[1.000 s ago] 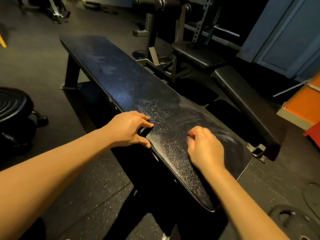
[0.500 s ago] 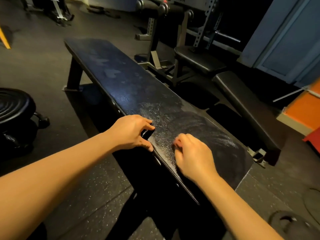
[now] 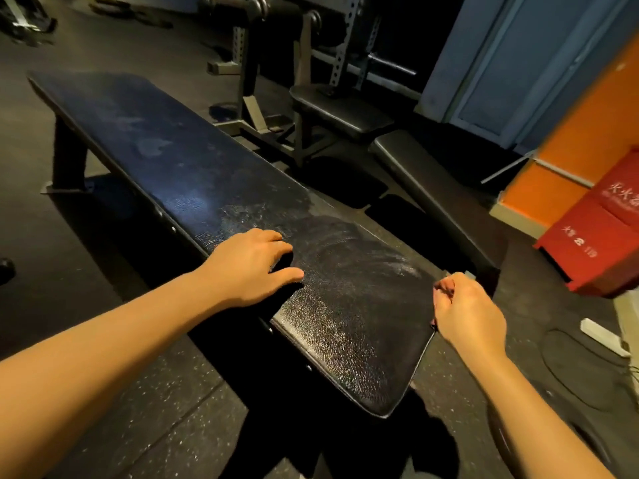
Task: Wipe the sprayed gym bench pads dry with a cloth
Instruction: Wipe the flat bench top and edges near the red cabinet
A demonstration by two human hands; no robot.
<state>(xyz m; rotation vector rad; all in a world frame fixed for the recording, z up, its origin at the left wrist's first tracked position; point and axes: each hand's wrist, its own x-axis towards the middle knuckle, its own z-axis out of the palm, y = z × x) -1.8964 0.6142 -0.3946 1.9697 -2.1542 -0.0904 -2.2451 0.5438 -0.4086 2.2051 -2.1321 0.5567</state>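
Since half a second ago the right hand (image 3: pixel 466 314) has crossed the bench pad (image 3: pixel 214 181) from its left-hand side to its near right corner, while the left hand (image 3: pixel 250 267) has kept its place on the pad's left edge.

We see the right fingers (image 3: pixel 449 283) curled tightly into a fist just beside the corner, touching the pad's edge. A small dark sliver at the fingertips is all we can make out of the cloth (image 3: pixel 446 289). The rest is hidden inside the fist or lost against the black pad.

The left hand rests on the pad with its fingers loosely bent and slightly apart. The thumb (image 3: pixel 294 273) lies flat on the surface, parted from the forefinger by a dark gap, and we see nothing held there.

Between the two hands the pad shows a duller, smeared patch. The strip nearest us glistens with fine droplets, as does a band beyond the left hand.

Behind the pad we note a second bench (image 3: pixel 432 191), a perforated steel rack (image 3: pixel 345 39) and, at far right, a red box (image 3: pixel 598 233) against an orange wall. The floor (image 3: pixel 145 409) is speckled rubber.
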